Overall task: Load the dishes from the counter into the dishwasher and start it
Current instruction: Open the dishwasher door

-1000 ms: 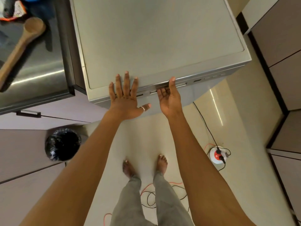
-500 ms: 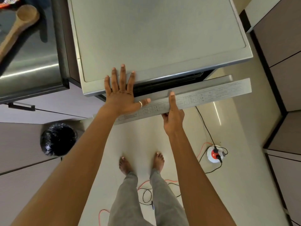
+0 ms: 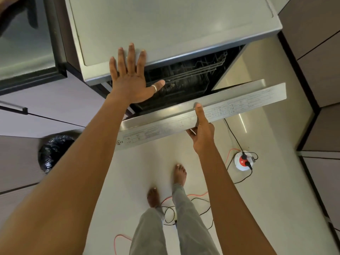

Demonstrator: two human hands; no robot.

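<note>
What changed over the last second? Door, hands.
The dishwasher door went from shut to partly open, swung out and down toward the person by the right hand, which kept its grip on the door's top edge, thumb on top. The rack inside now shows. The left hand stayed flat on the dishwasher top.

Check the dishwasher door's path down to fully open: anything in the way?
No object visible under the door, which the right hand grips at its top edge. The person's own feet stand in front and may need to step back; cables lie by them.
</note>
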